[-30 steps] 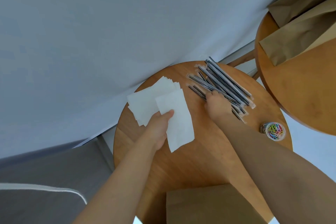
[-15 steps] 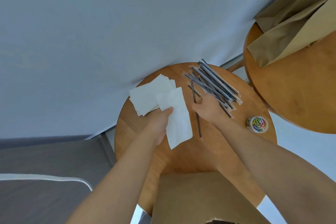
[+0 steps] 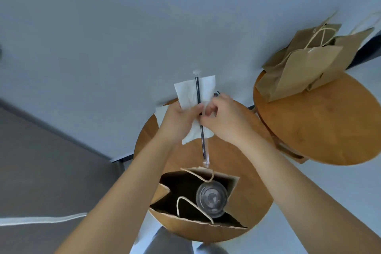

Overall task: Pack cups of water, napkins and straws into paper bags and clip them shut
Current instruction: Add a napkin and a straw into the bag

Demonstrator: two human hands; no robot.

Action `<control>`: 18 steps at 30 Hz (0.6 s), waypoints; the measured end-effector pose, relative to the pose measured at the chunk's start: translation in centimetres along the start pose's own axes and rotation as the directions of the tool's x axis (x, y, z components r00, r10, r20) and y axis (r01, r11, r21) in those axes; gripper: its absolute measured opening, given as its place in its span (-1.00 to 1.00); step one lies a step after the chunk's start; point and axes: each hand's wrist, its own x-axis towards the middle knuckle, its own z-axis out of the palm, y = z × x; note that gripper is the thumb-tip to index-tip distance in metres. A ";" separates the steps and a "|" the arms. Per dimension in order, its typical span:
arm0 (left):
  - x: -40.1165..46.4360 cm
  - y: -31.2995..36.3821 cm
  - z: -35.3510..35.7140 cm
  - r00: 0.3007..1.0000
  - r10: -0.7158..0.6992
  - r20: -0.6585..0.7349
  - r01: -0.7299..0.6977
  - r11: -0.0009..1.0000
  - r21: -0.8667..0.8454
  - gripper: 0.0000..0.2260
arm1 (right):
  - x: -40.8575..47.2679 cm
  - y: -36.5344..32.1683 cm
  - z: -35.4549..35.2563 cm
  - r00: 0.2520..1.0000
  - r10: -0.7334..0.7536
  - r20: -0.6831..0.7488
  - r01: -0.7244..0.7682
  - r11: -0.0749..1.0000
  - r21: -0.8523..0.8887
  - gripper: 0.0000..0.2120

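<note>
Two round wooden counters are in view: the nearer round wooden counter (image 3: 243,163), which carries the work, and a second round wooden counter (image 3: 329,130) to the right and farther off, on which a heap of brown paper bags with cord handles (image 3: 305,68) lies collapsed; how many bags the heap holds cannot be told for certain. At the near edge of the work counter stands one open brown paper bag (image 3: 198,220), mouth up, with its cord handles fallen inward and one clear plastic lidded cup (image 3: 211,199) upright in its right half. Above the counter, beyond the bag, the left hand (image 3: 179,121) grips one white paper napkin (image 3: 193,97) with one black straw in a clear wrapper (image 3: 201,121) laid down its middle, and the right hand (image 3: 222,117), fingers curled, pinches the same bundle from the right side. A corner of more white napkins (image 3: 162,113) shows on the counter behind the left hand; their number is hidden. The bundle hangs above the bag, the straw's lower end near the far rim. The risk, as it looks, is that the straw slides out of the loose napkin as it is lowered, or catches on the slack handles and tips the cup; a bag mouth sagging inward would cause the same trouble.
</note>
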 end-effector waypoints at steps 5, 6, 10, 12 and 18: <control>-5.3 3.2 0.1 0.970 0.105 0.221 -0.083 0.991 -0.107 -0.83 | -4.6 -3.3 -4.6 1.000 -0.019 0.023 0.009 0.922 0.387 -0.54; -6.1 3.7 0.1 0.956 0.107 0.272 -0.074 0.989 -0.128 -0.83 | -5.4 -3.7 -5.1 0.997 -0.048 0.054 0.023 0.919 0.394 -0.66; -8.6 4.5 0.1 0.941 0.176 0.287 -0.143 0.981 -0.133 -0.83 | -7.9 -4.9 -5.6 0.996 -0.090 -0.020 0.092 0.956 0.280 -0.75; -9.6 4.3 0.0 0.942 0.229 0.246 -0.218 0.973 -0.072 -0.85 | -9.1 -5.4 -5.1 0.993 -0.108 -0.040 0.116 0.945 0.307 -0.77; -11.5 3.3 -1.7 0.942 0.222 0.253 -0.209 0.975 -0.077 -0.82 | -11.6 -5.8 -3.5 0.991 -0.067 -0.114 0.093 0.967 0.239 -0.85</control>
